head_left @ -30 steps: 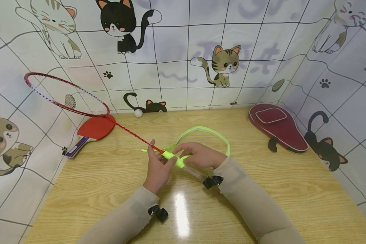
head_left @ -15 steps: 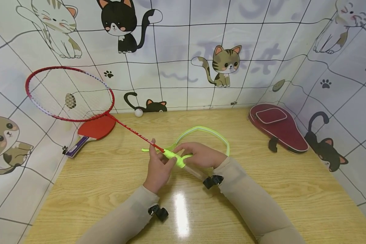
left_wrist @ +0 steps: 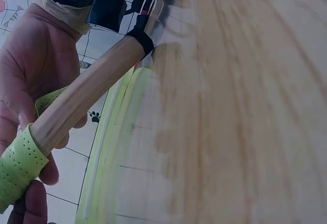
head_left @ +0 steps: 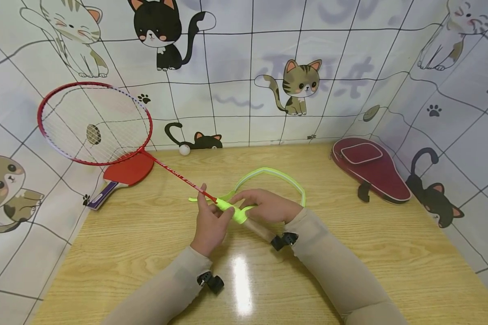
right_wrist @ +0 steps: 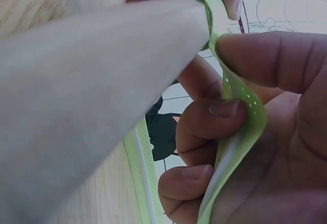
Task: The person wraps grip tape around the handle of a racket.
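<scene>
A red badminton racket (head_left: 147, 154) slants across the head view, its strung head raised at the left. Its wooden handle (left_wrist: 87, 94) is bare toward the butt, while perforated neon-yellow grip tape (left_wrist: 21, 168) is wound round the upper part. My left hand (head_left: 211, 225) grips the racket at the wrapped part, thumb on the tape and index finger along the shaft. My right hand (head_left: 270, 206) pinches the tape between thumb and fingers just beside the handle. From there the tape's loose length (head_left: 282, 173) loops over the table.
A red table tennis bat (head_left: 130, 170) lies at the left behind the racket. A white ball (head_left: 185, 150) sits at the table's back edge. At the right lies a dark red bat case (head_left: 370, 169). Cat-printed sheeting (head_left: 227, 54) stands round the wooden table (head_left: 154, 253).
The racket has rolled about its shaft, so its strung face turns more toward the head camera and lettering shows on the shaft. Both hands stay in nearly the same place.
</scene>
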Motion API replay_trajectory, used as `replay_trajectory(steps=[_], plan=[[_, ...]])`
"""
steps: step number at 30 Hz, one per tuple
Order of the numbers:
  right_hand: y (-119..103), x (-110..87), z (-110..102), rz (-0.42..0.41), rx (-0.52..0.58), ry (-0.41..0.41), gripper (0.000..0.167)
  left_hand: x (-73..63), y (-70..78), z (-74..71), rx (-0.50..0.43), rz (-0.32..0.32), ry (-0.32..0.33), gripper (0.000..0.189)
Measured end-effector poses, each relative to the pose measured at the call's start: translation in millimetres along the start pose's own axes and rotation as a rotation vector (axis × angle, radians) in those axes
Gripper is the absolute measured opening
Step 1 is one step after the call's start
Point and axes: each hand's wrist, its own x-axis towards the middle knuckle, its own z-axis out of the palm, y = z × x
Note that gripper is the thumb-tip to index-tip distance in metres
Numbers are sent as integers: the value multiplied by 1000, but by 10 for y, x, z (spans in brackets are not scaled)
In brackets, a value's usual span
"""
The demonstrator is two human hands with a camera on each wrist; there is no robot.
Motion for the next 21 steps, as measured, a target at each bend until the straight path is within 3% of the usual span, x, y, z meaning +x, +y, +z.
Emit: replay_trajectory(steps=[21], plan=[[-52, -21, 12, 16, -43, 25, 51, -19, 32, -12, 23, 15, 2, 100]])
